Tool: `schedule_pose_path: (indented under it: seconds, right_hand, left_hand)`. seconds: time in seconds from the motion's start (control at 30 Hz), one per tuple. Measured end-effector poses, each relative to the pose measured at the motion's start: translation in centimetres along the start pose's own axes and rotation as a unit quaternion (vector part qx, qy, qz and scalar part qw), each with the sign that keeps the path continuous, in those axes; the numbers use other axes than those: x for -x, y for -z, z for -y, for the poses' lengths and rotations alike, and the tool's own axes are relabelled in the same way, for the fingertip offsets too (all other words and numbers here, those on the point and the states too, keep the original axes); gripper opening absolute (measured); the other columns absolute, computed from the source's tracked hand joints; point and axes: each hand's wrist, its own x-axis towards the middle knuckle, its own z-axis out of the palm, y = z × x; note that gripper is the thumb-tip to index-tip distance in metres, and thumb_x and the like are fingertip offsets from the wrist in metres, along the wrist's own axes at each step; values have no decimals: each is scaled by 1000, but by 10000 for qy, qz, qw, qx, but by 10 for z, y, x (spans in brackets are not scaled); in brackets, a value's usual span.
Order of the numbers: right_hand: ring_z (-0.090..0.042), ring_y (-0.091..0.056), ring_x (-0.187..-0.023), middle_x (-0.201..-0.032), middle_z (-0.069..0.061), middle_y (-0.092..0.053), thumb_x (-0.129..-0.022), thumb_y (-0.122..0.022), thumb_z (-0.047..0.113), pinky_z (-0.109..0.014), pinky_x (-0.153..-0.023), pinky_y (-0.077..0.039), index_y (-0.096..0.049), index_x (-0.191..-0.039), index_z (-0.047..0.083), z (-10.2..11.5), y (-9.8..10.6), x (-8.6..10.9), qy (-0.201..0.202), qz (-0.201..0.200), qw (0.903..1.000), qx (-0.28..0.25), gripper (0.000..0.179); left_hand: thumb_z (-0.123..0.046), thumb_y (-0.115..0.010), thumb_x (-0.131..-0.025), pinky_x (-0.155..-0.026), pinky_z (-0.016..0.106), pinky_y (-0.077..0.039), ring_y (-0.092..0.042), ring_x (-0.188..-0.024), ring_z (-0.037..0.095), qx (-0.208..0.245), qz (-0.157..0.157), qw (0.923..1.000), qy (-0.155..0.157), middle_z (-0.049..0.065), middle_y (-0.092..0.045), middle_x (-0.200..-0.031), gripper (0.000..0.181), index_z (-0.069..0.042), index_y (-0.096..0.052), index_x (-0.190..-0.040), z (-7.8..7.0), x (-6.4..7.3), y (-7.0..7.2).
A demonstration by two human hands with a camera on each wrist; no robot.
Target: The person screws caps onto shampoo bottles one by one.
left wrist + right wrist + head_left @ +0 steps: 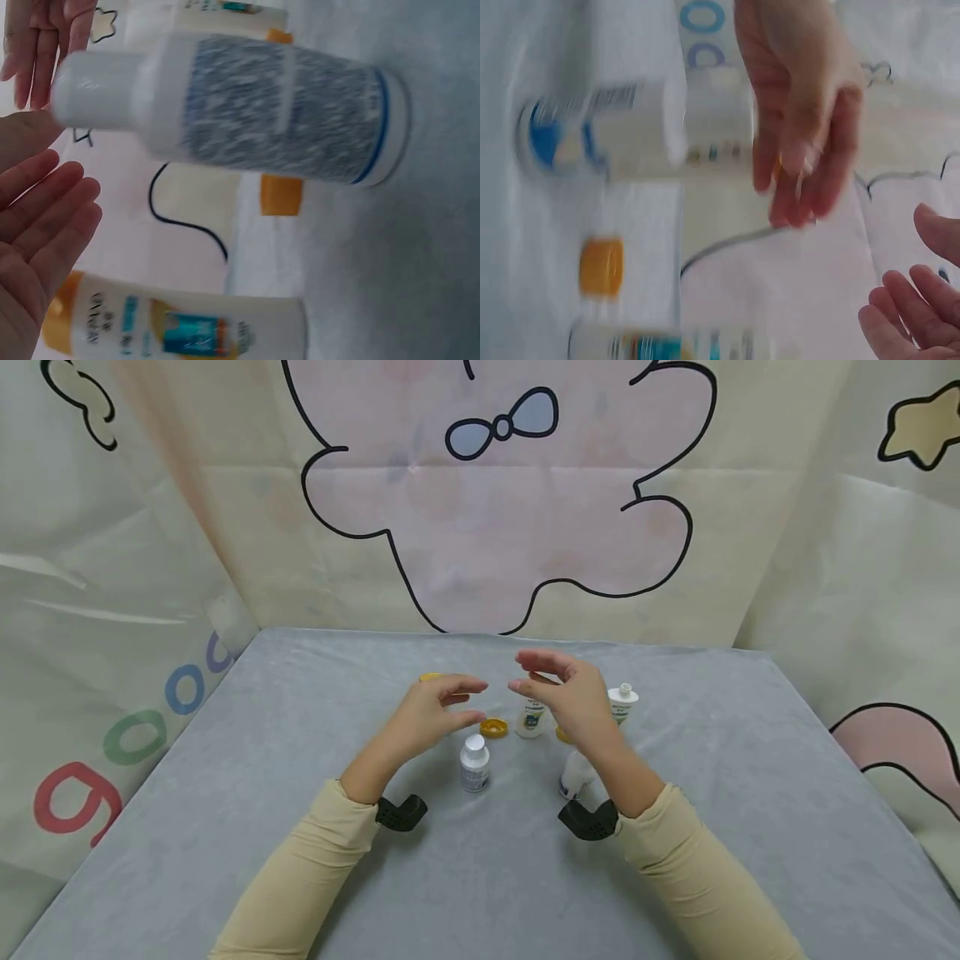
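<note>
Both bare hands hover over the table, apart, fingers toward each other and nothing held. My left hand is just above and left of a small white bottle with a white cap, which stands upright. That bottle looms large in the left wrist view. My right hand has loosely bent fingers and partly covers a white bottle behind it. Another white bottle is partly hidden by my right wrist. An orange cap lies between the hands; a second orange cap peeks out beside the right hand.
At the back right stands a white bottle with a narrow bare neck. A bottle with an orange top stands behind my left hand, mostly hidden in the head view. Grey cloth covers the table; printed curtains enclose it.
</note>
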Motion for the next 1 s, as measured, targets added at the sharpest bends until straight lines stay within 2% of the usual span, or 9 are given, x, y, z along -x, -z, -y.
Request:
schedule_pose_path:
  seconds: [0.2,0.4,0.57,0.67,1.0]
  right_hand:
    - [-25,-54,-133,-140,-10,-60,-89,-77,22,-36,-113,-44,-60,-135,7,-19,26,0,-244,-93,9985,491,51]
    - [-30,-49,-137,-144,-12,-57,-90,-76,22,-42,-116,-40,-55,-140,7,-33,38,-3,-600,92,9948,819,56]
    - [-29,-47,-139,-146,-12,-55,-90,-75,24,-46,-117,-37,-54,-142,7,-45,41,-10,-954,245,9925,730,58]
    - [-28,-48,-138,-146,-12,-55,-91,-75,24,-45,-117,-38,-54,-141,7,-51,40,-13,-1044,261,9920,660,57]
    - [-29,-52,-135,-145,-13,-56,-91,-75,26,-45,-114,-42,-54,-142,10,-63,35,-23,-1239,602,9883,655,58]
  left_hand:
    - [-18,-78,-87,-107,46,-48,-59,-128,34,-60,293,9992,281,7,-63,-137,48,-9,-64,-132,11,-6,-15]
    - [-20,-77,-88,-108,44,-49,-57,-130,32,-110,453,9975,533,6,-61,-140,50,-11,-62,-134,17,-14,-19]
    - [-23,-77,-89,-108,42,-48,-57,-131,30,-202,813,9930,836,6,-60,-141,53,-12,-60,-137,23,-20,-23]
    - [-21,-76,-89,-110,43,-47,-56,-131,31,-244,1052,9904,868,8,-59,-143,54,-9,-58,-139,25,-22,-27]
    - [-21,-75,-90,-113,47,-42,-52,-135,32,-461,1268,9858,1003,7,-58,-143,55,-9,-57,-140,35,-29,-33]
